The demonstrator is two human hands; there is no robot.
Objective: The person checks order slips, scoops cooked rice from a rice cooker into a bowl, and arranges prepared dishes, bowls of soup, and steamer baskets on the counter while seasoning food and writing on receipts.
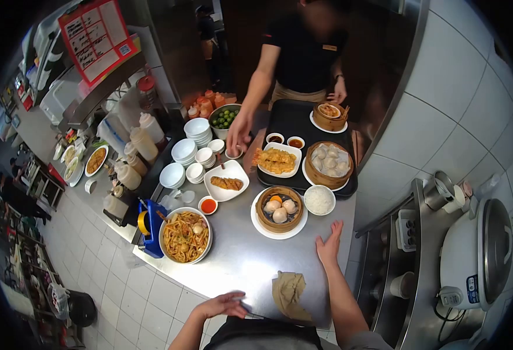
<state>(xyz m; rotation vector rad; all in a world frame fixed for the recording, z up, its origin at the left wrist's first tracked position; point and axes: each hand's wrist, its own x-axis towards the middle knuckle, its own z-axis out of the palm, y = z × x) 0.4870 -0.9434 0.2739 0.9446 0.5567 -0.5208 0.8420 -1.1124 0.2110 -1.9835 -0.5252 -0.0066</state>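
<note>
My left hand (226,304) hovers by the front edge of the steel counter (233,256), fingers stretched out and slightly blurred. To its right lies a crumpled brown paper towel (290,293). My right hand (330,245) is open, fingers spread, just below a bowl of white rice (319,200) and apart from it. Beside the rice, a bamboo steamer of dumplings (279,209) sits on a white plate (272,235). At the left stands a bowl of noodles (185,237). A square dish (238,197) holds a brown fried piece, with a cup of red sauce (208,205) near it.
Across the counter a co-worker's hand (239,131) reaches toward small bowls. A black tray (291,116) carries fried food, sauces and two steamers. Stacked bowls (184,150), squeeze bottles (144,144) and a blue tape dispenser (150,227) line the left. A rice cooker (466,256) stands right.
</note>
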